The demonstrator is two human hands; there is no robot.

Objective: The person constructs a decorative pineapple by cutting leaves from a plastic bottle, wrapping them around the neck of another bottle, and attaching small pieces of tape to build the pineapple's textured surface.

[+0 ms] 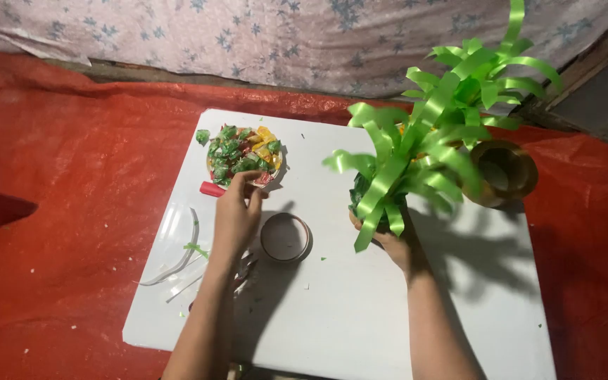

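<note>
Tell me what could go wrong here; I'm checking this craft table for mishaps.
The left hand reaches the heaped plate of wrapped candies near the white board's edge; pieces might spill. The right hand alone grips the tall green ribbon-leaf decoration, which could tip onto the brown tape roll.

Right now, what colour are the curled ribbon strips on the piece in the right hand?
Bright green curled ribbon strips, held from below by the right hand; seen in the head view.

The green ribbon bunch [416, 151] looks like shiny, smooth plastic. The white board [360, 302] is smooth and flat. The red sheet [72, 176] is crinkly plastic. The candy wrappers [241, 155] are shiny.
</note>
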